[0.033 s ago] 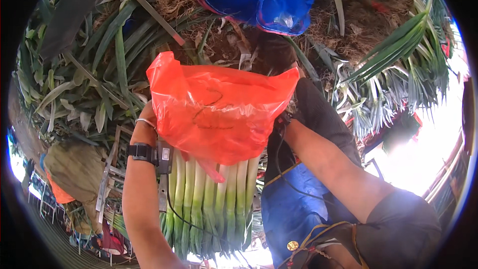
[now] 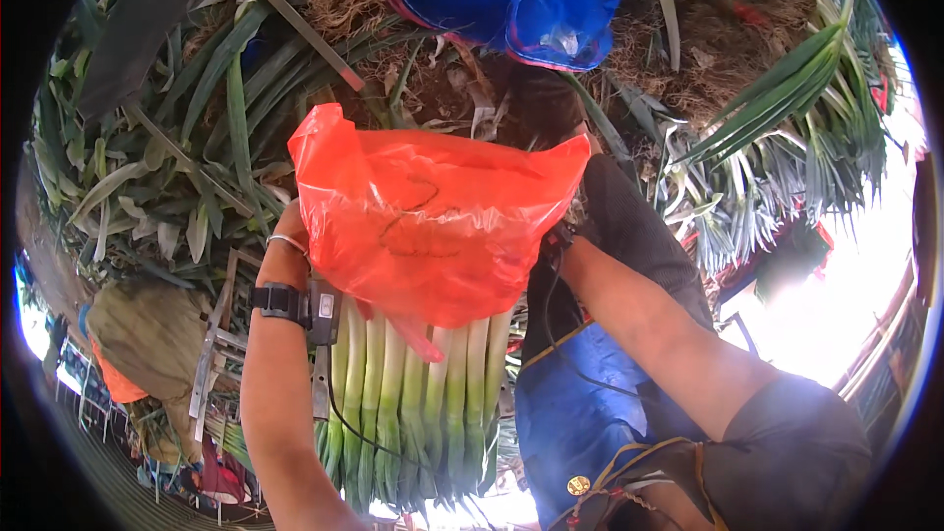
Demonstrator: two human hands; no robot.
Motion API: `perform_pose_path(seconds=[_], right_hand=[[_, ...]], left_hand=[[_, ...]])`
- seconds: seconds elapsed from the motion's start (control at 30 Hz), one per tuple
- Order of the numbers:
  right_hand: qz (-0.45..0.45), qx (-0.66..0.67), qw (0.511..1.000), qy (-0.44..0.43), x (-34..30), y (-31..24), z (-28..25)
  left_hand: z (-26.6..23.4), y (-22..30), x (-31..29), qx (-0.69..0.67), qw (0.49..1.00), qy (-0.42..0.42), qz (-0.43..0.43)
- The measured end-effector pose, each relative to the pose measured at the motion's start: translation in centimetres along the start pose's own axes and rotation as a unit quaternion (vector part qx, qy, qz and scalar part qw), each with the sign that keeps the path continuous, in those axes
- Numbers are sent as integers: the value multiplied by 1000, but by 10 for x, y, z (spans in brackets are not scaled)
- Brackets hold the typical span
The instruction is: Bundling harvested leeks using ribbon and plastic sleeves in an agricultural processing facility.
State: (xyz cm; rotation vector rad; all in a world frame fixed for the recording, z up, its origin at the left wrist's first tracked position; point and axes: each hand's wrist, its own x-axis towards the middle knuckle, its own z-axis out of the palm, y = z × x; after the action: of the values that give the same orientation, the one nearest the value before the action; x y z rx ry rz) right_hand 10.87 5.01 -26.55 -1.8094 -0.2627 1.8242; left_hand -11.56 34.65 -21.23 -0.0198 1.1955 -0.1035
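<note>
A thin red plastic bag (image 2: 433, 236) covers the upper end of a row of leeks (image 2: 418, 403). Below its lower edge, white shanks run down into green leaves. My left hand (image 2: 292, 222) is at the bag's left side, with its fingers hidden behind the plastic. On the opposite side, my right hand (image 2: 561, 234) meets the bag's right edge; its fingers are covered too. Whether either hand grips the bag or the leeks underneath does not show. Dark marks are on the front of the bag.
Loose leeks and leaves (image 2: 147, 177) pile up at the left, with more leeks (image 2: 787, 138) at the right. A blue mesh sack (image 2: 521, 0) lies at the far side. A metal frame (image 2: 211, 354) stands left of my forearm. A cable (image 2: 364, 438) hangs across the leaves.
The red bag's surface and lower edge have shifted very slightly. Both arms and the leeks are practically where they were.
</note>
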Motion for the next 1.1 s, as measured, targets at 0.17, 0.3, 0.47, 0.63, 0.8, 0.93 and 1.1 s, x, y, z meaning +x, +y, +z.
perform_pose_path(seconds=[0.17, 0.3, 0.47, 0.63, 0.8, 0.93, 1.1], right_hand=[[0, -17, 1000, 8, -3, 7, -4], [0, -30, 1000, 2, -3, 10, -1], [-8, -46, 999, 6, 3, 10, -7], [-13, -62, 998, 0, 4, 13, -7], [-12, -78, 997, -4, 0, 21, -5], [-12, -88, 996, -8, -5, 29, -1], [-17, -106, 994, -15, -13, 38, 2]], left_hand=[[11, 5, -11, 16, 1000, 20, -14], [10, -1, -17, 51, 998, 41, 7], [30, 17, -14, 16, 997, -44, -56], [28, 17, -16, 11, 998, -38, -42], [32, 10, -15, 83, 994, 65, -39], [21, 1, -19, 105, 993, 48, -29], [8, -17, -21, 122, 990, 64, 29]])
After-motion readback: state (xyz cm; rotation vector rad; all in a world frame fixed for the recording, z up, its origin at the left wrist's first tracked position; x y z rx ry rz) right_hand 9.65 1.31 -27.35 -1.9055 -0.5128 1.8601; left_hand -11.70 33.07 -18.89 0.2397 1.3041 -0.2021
